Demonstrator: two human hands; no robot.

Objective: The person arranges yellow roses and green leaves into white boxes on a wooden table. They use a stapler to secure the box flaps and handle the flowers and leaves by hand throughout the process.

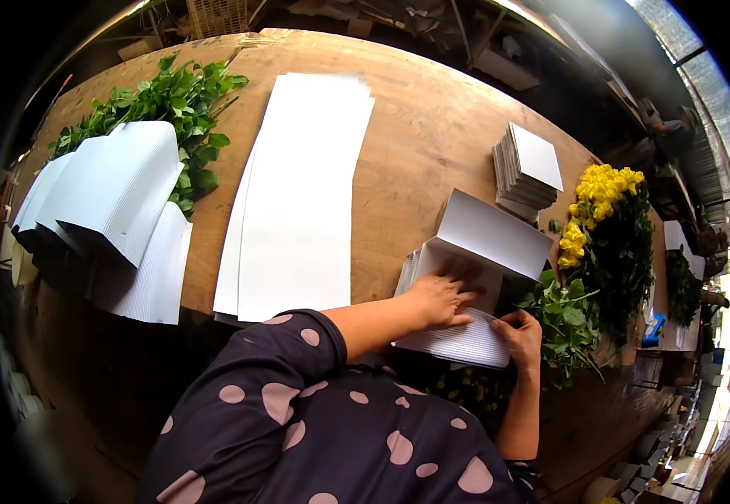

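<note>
My left hand lies flat, fingers spread, on a folded white corrugated sheet at the table's near right edge. My right hand grips the lower right corner of that sheet, whose ribbed side curls toward me. The sheet's far flap stands raised above the wooden table. Green rose leaves lie just right of my right hand.
A long stack of flat white sheets lies mid-table. Wrapped white corrugated bundles with green foliage sit at the left. A stack of small white sheets and yellow roses are at the right.
</note>
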